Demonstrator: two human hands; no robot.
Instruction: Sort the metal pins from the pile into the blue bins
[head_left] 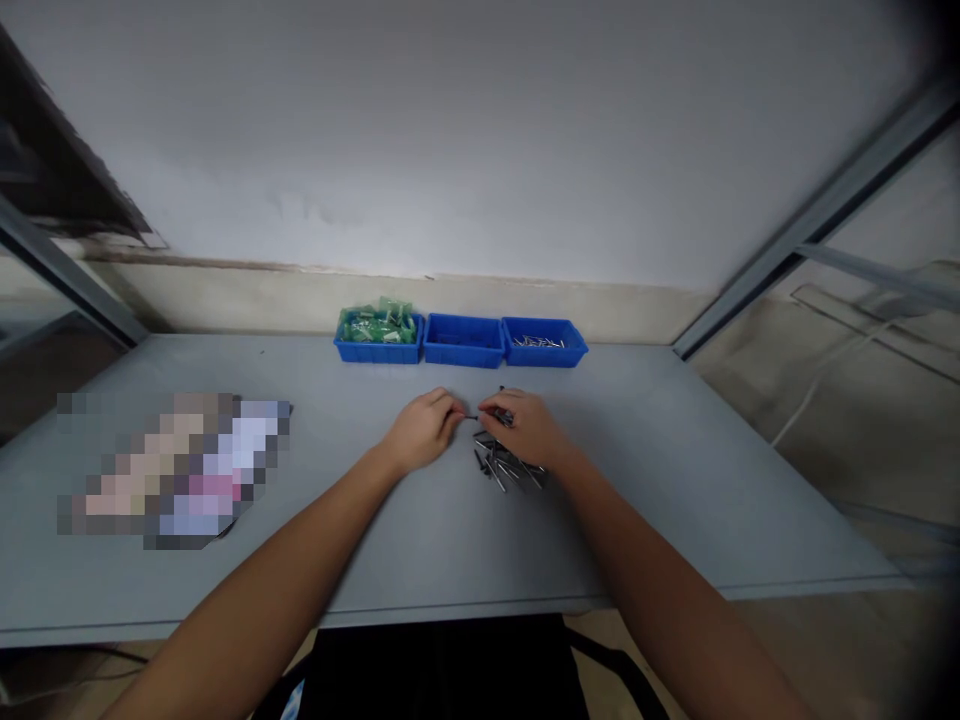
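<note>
My left hand point(421, 428) and my right hand point(525, 425) meet over the middle of the grey table point(450, 530). Between their fingertips is a small dark screw point(471, 417), pinched from both sides. My right hand also seems to hold a few more screws in its fingers. Just under and in front of my right hand lies a loose pile of dark screws point(508, 468) on the tabletop.
Three blue bins stand in a row at the back: the left bin point(379, 350) is heaped with green parts, the middle bin point(463, 352) looks empty, the right bin point(544, 354) has a few metal pieces. A blurred flat object point(176, 468) lies at left.
</note>
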